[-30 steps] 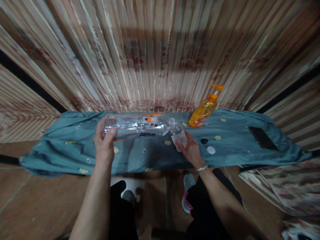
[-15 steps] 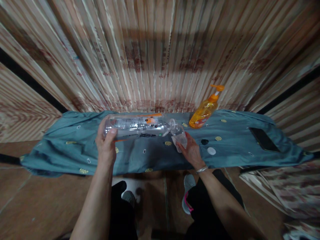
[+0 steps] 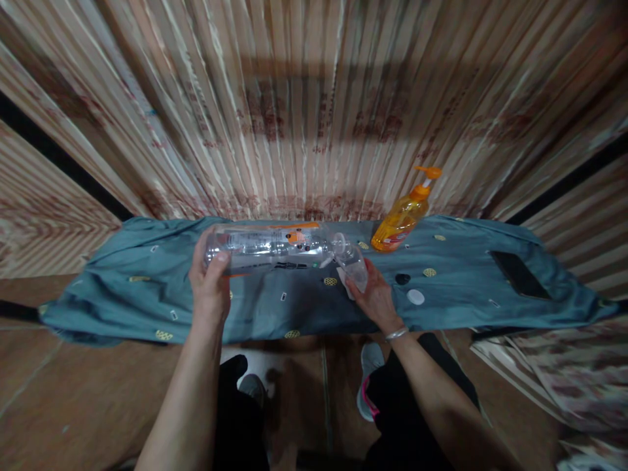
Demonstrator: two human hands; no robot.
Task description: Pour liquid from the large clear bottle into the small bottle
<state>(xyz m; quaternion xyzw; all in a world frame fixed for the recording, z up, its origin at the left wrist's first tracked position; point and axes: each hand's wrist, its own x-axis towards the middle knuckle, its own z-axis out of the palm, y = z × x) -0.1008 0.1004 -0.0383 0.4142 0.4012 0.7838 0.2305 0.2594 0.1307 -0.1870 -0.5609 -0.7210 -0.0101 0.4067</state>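
Observation:
My left hand [image 3: 210, 271] is wrapped round the base of a large clear plastic bottle [image 3: 275, 248], which lies on its side in the air with its neck to the right. An orange and black print shows on its wall. My right hand [image 3: 375, 294] grips a small clear plastic cup [image 3: 354, 267], tilted so that its opening meets the bottle's mouth. A whitish patch shows by the cup near my fingers; I cannot tell what it is. Whether liquid runs between bottle and cup cannot be made out.
An orange pump bottle [image 3: 400, 219] stands behind my right hand. A black cap-like piece [image 3: 402, 279] and a white round lid [image 3: 415, 297] lie to the right on the teal cloth [image 3: 265, 314]. Farther right rests a dark phone-like slab [image 3: 520, 275]. A pleated curtain [image 3: 304, 98] hangs behind.
Almost nothing differs. Both hands keep their grip, and the bottle and cup stay mouth to mouth in nearly the same place.

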